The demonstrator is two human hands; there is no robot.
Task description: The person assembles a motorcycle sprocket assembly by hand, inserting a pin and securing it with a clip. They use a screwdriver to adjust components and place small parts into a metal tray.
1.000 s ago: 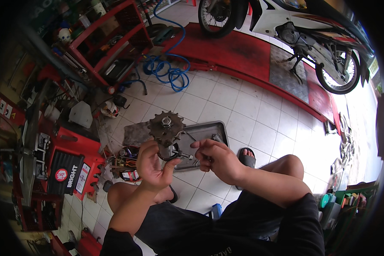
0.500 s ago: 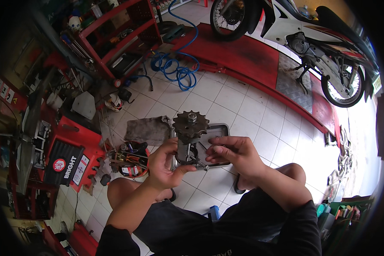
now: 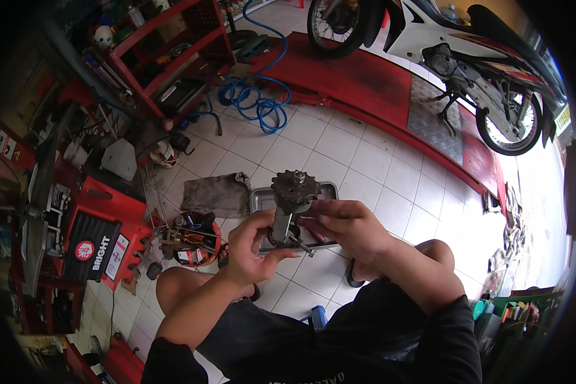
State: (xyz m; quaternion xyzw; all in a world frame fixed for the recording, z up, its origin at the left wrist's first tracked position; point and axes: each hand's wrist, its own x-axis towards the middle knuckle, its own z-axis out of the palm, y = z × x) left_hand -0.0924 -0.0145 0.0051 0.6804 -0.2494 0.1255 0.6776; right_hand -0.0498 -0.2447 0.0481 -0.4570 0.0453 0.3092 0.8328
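Note:
I hold a dark metal shaft with a toothed sprocket (image 3: pixel 294 187) on its upper end, upright above a grey metal tray (image 3: pixel 326 191) on the tiled floor. My left hand (image 3: pixel 253 248) grips the lower part of the shaft. My right hand (image 3: pixel 349 225) grips it just below the sprocket, fingers curled around it. A thin metal pin (image 3: pixel 302 246) sticks out near the shaft's lower end between my hands.
A dirty grey rag (image 3: pixel 216 195) lies left of the tray. A round tool holder (image 3: pixel 192 238) with pliers stands by my left knee. A red tool cart (image 3: pixel 93 233) is at left, a red shelf (image 3: pixel 173 57) and blue hose (image 3: pixel 256 102) behind. A motorcycle (image 3: pixel 467 70) stands on a red ramp.
The view shifted so the hands and sprocket shaft now sit further right and lower. My right hand moved in from beside the shaft to grip it under the sprocket.

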